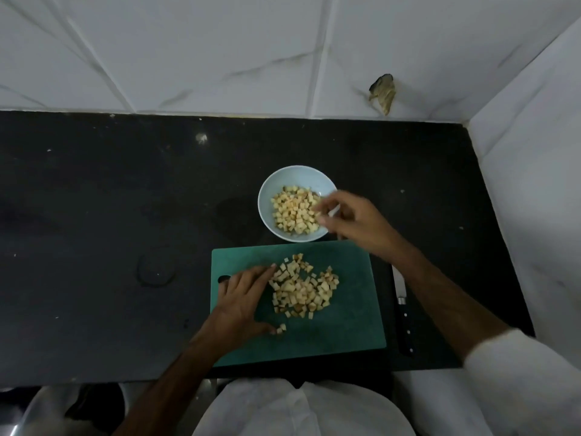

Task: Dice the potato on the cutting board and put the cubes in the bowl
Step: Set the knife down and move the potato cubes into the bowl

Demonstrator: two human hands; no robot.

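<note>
A pile of pale potato cubes [301, 287] lies in the middle of the green cutting board [345, 328]. My left hand [245, 297] rests flat on the board with straight fingers touching the pile's left side; two stray cubes [281, 328] lie by its thumb. A light blue bowl [276, 184] stands just behind the board, holding many cubes [294, 212]. My right hand [349, 218] hovers over the bowl's right rim with loosely curled fingers; whether it holds cubes is unclear.
A black-handled knife [404, 313] lies on the dark counter [110, 199] right of the board, blade pointing away. White marbled tiled walls rise behind and to the right. A ring mark sits on the counter left of the board.
</note>
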